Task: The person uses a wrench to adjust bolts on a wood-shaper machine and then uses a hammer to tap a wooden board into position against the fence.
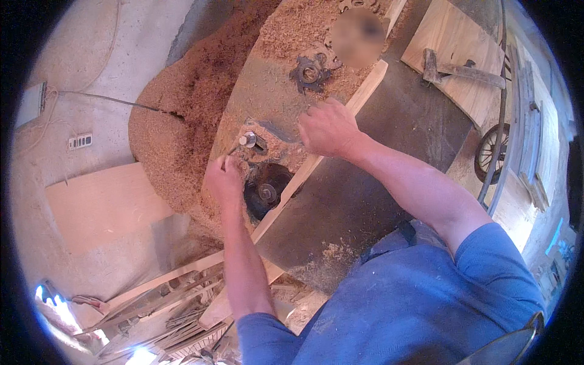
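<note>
Beyond my blue shirt lies the dark machine table, strewn with wood shavings at its near edge. Across it a long wooden strip runs obliquely from near left to far right. Past the strip, a round recess houses a spindle nut; just beyond stands a silver bolt-like fitting. My hands are apart. My left hand, thumb and fingertips drawn in, is just left of the fitting and nearer; my right hand, fingers bent, is beside the strip, right of the fitting. Whether either grips anything I cannot tell. I judge the step to be handwork about the fitting; the next move would call for a sure fingertip hold, clear of the recess. Farther off lies a toothed cutter head; at far right, a hammer rests on a board.
</note>
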A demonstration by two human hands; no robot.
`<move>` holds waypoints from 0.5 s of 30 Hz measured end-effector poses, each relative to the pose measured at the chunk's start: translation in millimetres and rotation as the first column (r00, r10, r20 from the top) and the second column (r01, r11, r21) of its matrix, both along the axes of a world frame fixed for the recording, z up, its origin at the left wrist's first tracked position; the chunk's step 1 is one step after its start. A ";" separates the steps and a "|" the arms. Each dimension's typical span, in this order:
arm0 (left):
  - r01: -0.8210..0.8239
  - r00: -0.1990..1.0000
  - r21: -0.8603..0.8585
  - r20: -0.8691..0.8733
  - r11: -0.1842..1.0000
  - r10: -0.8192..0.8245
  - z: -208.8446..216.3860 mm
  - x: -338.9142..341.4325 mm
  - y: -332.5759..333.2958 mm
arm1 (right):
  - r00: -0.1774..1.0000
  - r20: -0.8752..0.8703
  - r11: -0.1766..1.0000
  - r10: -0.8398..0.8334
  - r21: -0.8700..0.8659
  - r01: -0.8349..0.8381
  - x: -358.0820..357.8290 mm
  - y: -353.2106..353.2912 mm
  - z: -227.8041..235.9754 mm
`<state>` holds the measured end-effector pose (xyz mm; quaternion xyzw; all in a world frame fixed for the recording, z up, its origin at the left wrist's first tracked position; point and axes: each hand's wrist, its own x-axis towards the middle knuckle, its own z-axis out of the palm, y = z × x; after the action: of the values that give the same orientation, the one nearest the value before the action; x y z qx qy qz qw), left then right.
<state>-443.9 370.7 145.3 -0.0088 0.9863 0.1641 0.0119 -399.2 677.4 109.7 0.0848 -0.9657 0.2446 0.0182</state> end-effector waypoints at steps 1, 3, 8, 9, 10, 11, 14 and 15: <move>-0.200 0.978 0.120 0.088 0.972 0.191 -4.7 8.1 7.0 | 0.999 0.039 1.000 0.007 0.010 -0.008 -0.6 0.6 0.4; -0.381 0.925 0.428 0.179 0.819 0.336 12.8 12.3 46.7 | 0.999 0.045 1.000 -0.005 0.016 0.004 -0.7 5.7 -0.6; -0.620 0.733 0.740 0.430 0.259 0.527 4.1 1.2 92.5 | 0.999 -0.043 0.999 -0.031 -0.014 0.031 4.1 2.9 6.5; -0.664 0.705 0.704 0.479 0.252 0.523 6.7 -2.5 99.0 | 0.998 -0.050 0.999 -0.034 -0.015 0.034 3.4 1.7 6.5; -0.711 0.671 0.660 0.532 0.244 0.516 6.6 -4.8 105.1 | 0.998 -0.049 0.999 -0.038 -0.014 0.037 5.3 0.6 4.1; -0.733 0.652 0.634 0.554 0.245 0.518 7.4 -10.9 107.6 | 0.998 -0.049 0.999 -0.042 -0.012 0.042 6.7 0.2 2.0; -0.757 0.631 0.587 0.547 0.286 0.550 14.7 -18.4 115.1 | 0.999 -0.040 1.000 -0.017 0.001 0.017 4.2 0.5 -2.0; -0.759 0.619 0.601 0.547 0.251 0.564 12.7 -20.1 115.3 | 0.999 -0.042 1.000 -0.016 0.009 0.016 4.4 1.9 -2.9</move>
<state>-464.0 486.1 158.0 -0.4361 0.6946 0.5697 0.0525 -394.7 679.3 106.8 0.0823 -0.9669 0.2380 0.0399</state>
